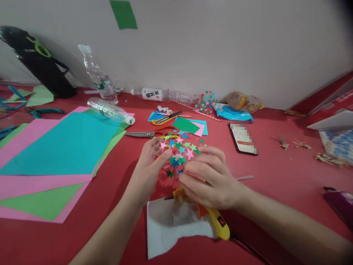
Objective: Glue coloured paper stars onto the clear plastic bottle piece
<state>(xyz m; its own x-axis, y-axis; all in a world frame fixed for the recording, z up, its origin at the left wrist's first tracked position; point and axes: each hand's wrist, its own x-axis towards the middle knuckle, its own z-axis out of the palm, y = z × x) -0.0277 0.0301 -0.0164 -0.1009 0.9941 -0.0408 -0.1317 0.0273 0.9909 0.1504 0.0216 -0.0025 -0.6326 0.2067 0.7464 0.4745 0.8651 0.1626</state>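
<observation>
The place looked like a craft workspace: a red table (289,173) stood against a pale wall (193,44), coloured paper sheets (63,143) lay at left, scissors (140,134) and bright stars (189,154) showed mid-frame, and a corded yellow glue gun (221,225) lay at lower centre.

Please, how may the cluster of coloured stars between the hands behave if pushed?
The star cluster is probably light, because its stars look thin and flat. It may roll, as its outline looks rounded. The stars point various ways, so some could bend.
</observation>
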